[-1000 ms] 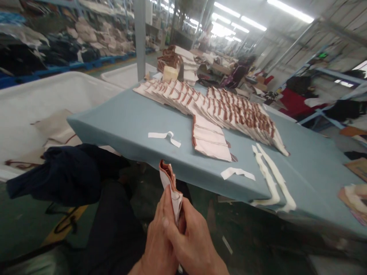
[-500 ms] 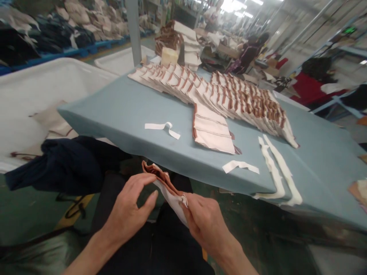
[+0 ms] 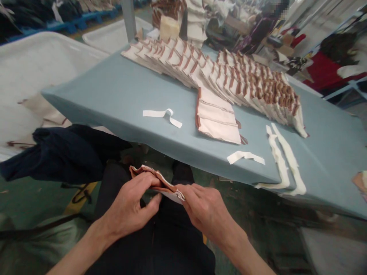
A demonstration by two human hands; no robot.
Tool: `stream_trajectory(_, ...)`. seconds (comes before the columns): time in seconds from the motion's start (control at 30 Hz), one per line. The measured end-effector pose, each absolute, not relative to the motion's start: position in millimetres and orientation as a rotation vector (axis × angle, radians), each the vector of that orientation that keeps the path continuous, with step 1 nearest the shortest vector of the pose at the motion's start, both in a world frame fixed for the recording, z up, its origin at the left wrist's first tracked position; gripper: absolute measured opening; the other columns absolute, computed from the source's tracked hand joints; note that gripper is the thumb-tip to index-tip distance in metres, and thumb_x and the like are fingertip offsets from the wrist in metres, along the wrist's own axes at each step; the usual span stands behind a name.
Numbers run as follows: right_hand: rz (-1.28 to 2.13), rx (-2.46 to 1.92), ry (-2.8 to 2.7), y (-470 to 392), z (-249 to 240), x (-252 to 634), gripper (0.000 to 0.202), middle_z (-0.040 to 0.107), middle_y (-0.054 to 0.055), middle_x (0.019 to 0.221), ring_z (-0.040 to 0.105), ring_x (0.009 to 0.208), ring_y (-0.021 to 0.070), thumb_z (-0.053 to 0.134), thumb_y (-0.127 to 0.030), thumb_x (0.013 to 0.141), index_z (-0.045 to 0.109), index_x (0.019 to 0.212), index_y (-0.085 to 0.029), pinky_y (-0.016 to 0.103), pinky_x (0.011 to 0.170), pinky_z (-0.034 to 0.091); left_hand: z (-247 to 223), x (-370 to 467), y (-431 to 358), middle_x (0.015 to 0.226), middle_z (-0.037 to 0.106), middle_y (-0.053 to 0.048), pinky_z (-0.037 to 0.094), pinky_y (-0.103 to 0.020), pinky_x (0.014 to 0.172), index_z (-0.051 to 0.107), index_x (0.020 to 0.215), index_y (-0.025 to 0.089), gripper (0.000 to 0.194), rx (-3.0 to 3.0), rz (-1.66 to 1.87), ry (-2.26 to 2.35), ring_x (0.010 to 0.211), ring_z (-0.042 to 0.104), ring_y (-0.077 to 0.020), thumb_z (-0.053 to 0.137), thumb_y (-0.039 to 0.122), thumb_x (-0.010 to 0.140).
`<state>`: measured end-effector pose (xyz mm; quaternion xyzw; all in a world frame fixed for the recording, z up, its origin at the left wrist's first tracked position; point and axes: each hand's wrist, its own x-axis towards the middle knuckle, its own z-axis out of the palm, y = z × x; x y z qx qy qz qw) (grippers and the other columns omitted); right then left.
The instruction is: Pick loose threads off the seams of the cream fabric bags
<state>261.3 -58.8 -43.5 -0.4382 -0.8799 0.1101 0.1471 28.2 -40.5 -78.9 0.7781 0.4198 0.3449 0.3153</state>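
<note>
Over my lap I hold a cream fabric pouch with a brown edge, its upper opening turned toward me. My right hand pinches the pouch's right end between thumb and fingers. The fingers of my left hand curl over the near rim into the opening, with the thumb outside on the near face. Much of the pouch's lower part is hidden behind my hands. On the blue-grey table ahead lies a flat stack of similar cream pieces with brown edges.
Long overlapping rows of cream-and-brown pieces run across the table. White strips lie near its front edge, and two longer padded strips hang over it. A white bin and dark blue cloth are at left. A person sits beyond.
My left fingers have moved from above the pouch's rim into its opening. The pouch has tilted a little lower and left. The view has dipped slightly downward.
</note>
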Motion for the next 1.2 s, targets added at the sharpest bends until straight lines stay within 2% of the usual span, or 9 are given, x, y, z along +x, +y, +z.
stream_trajectory(0.2,0.646,-1.441,-2.654,-61,-46,240,0.017,0.081,0.009,0.099,0.077,0.086,0.0238,0.057,-0.009,0.105,0.066,0.118,-0.015,0.031,0.067,0.048,-55,41,-54,0.085,0.074,0.001,0.051,-0.028,0.072,0.065,0.087,0.022,0.022,1.66,0.575,1.206,0.078,0.067,-0.0184,0.05,0.028,0.101)
stream_trajectory(0.33,1.062,-1.435,-2.369,-68,-51,233,0.026,0.08,0.011,0.115,0.075,0.098,0.0222,0.06,-0.018,0.105,0.063,0.131,-0.017,0.031,0.082,0.054,-56,35,-63,0.089,0.076,-0.001,0.052,-0.03,0.079,0.067,0.09,0.022,0.027,1.507,0.505,1.193,0.085,0.068,-0.0205,0.047,0.032,0.103)
stream_trajectory(0.5,1.509,-1.419,-1.721,-68,-59,234,0.023,0.068,-0.002,0.085,0.057,0.068,0.0116,0.075,-0.037,0.095,0.069,0.108,-0.02,0.024,0.064,0.045,-55,24,-71,0.088,0.076,0.0,0.054,-0.028,0.073,0.073,0.094,0.023,0.023,1.476,0.552,1.193,0.082,0.07,-0.02,0.052,0.03,0.1)
stream_trajectory(0.63,1.769,-1.33,-1.438,-61,-60,232,0.038,0.057,-0.005,0.073,0.047,0.064,0.01,0.073,-0.056,0.095,0.066,0.097,-0.019,0.022,0.057,0.038,-45,26,-69,0.073,0.07,0.002,0.048,-0.025,0.059,0.073,0.089,0.023,0.022,1.506,0.587,1.206,0.065,0.062,-0.0164,0.053,0.027,0.096)
stream_trajectory(0.73,1.855,-1.278,-1.362,-58,-59,230,0.047,0.055,-0.004,0.074,0.046,0.064,0.0101,0.073,-0.065,0.092,0.064,0.094,-0.019,0.021,0.056,0.037,-39,28,-68,0.076,0.071,0.001,0.049,-0.024,0.059,0.074,0.091,0.022,0.022,1.408,0.573,1.169,0.066,0.063,-0.0166,0.054,0.031,0.096)
stream_trajectory(0.83,1.824,-1.26,-1.375,-58,-59,230,0.038,0.056,-0.004,0.075,0.047,0.064,0.01,0.072,-0.056,0.096,0.064,0.093,-0.018,0.022,0.057,0.037,-38,30,-68,0.081,0.073,-0.002,0.051,-0.025,0.063,0.075,0.09,0.021,0.026,1.343,0.575,1.174,0.072,0.065,-0.0179,0.058,0.039,0.096)
stream_trajectory(0.97,1.661,-1.276,-1.497,-61,-58,229,0.02,0.059,-0.005,0.073,0.048,0.062,0.0091,0.067,-0.035,0.1,0.065,0.092,-0.018,0.022,0.057,0.037,-42,32,-65,0.071,0.064,0.0,0.044,-0.023,0.056,0.072,0.076,0.02,0.034,1.306,0.6,1.264,0.063,0.055,-0.0147,0.065,0.047,0.093)
stream_trajectory(1.07,1.514,-1.303,-1.609,-61,-54,228,0.017,0.06,-0.005,0.071,0.049,0.061,0.0092,0.064,-0.033,0.102,0.064,0.092,-0.018,0.022,0.057,0.037,-46,32,-63,0.065,0.057,0.002,0.038,-0.023,0.053,0.071,0.073,0.019,0.038,1.326,0.607,1.286,0.058,0.048,-0.0132,0.064,0.049,0.095)
stream_trajectory(1.2,1.369,-1.364,-1.754,-60,-52,227,0.017,0.063,-0.004,0.074,0.051,0.062,0.0101,0.06,-0.03,0.104,0.066,0.093,-0.019,0.023,0.06,0.04,-49,31,-63,0.068,0.065,0.001,0.042,-0.024,0.057,0.073,0.079,0.02,0.035,1.386,0.596,1.261,0.062,0.055,-0.015,0.061,0.046,0.099)
